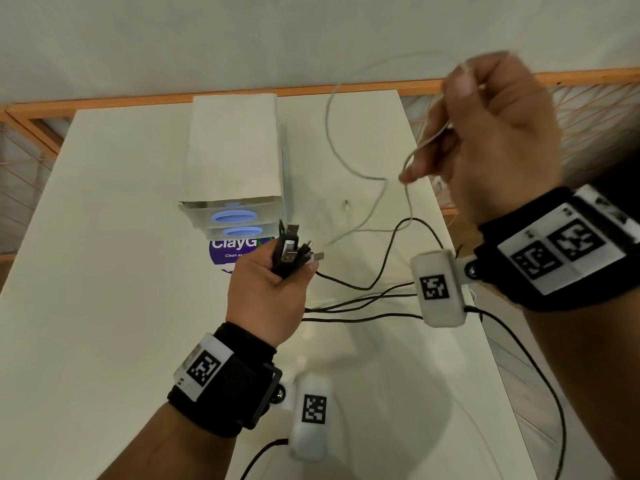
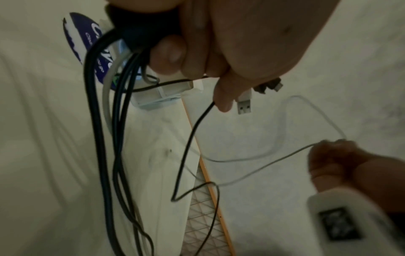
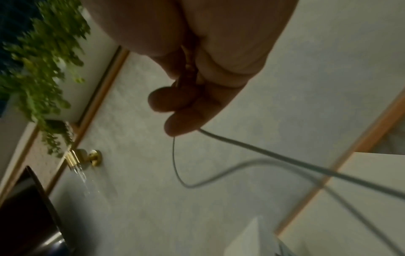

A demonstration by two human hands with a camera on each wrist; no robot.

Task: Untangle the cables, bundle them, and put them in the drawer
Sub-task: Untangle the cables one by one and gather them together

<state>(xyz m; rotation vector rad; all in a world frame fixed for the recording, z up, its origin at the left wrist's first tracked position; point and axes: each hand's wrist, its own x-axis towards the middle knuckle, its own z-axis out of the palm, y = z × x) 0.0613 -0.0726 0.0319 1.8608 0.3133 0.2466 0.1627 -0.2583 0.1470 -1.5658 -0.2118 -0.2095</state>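
My left hand (image 1: 273, 282) grips a bunch of black cables (image 1: 360, 299) with their USB plugs (image 1: 294, 252) sticking up out of the fist, just in front of the drawer unit. In the left wrist view the black cables (image 2: 114, 138) hang below the left hand (image 2: 219, 52). My right hand (image 1: 485, 133) is raised high at the right and pinches a thin white cable (image 1: 336, 147), which loops down to the table. The right wrist view shows the right hand (image 3: 197, 86) with the white cable (image 3: 263, 152) trailing from its fingertips.
A small white drawer unit (image 1: 235, 150) with blue oval handles stands mid-table; a purple round label (image 1: 232, 251) lies before it. The white table (image 1: 104, 237) ends at the right near a floor with an orange-framed lattice (image 1: 588, 109). A plant (image 3: 39, 60) shows in the right wrist view.
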